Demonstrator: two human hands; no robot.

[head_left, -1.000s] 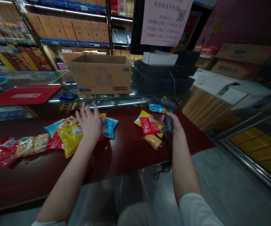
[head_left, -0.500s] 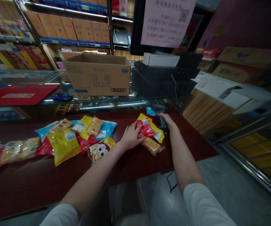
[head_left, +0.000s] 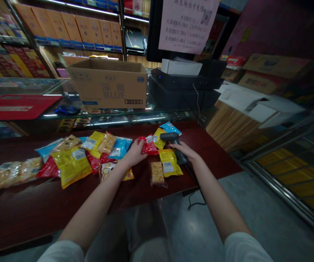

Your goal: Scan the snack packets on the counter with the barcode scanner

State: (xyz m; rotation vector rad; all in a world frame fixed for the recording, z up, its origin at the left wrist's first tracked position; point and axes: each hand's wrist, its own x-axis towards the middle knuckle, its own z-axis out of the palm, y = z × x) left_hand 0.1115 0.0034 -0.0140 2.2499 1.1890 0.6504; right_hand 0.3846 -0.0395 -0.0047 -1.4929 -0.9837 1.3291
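Note:
My left hand (head_left: 134,154) is closed on a red snack packet (head_left: 149,145), held just above the dark red table (head_left: 151,185). My right hand (head_left: 185,151) grips a dark handheld barcode scanner (head_left: 173,141) whose head points at the red packet. Under and beside the scanner lie a yellow packet (head_left: 169,166), a clear cracker packet (head_left: 157,173), another yellow packet (head_left: 158,138) and a blue one (head_left: 170,127). To the left a spread of several snack packets (head_left: 72,163) covers the table.
A glass counter (head_left: 64,115) behind the table carries a cardboard box (head_left: 110,84), a blue mouse (head_left: 66,109) and a red mat (head_left: 17,107). A black register unit (head_left: 184,89) stands to the right. The scanner's cable (head_left: 195,196) hangs to the floor.
My left hand went from the left pile to the right pile, took the red packet and lifted it leftward. My right hand raised the scanner and turned it toward the packet.

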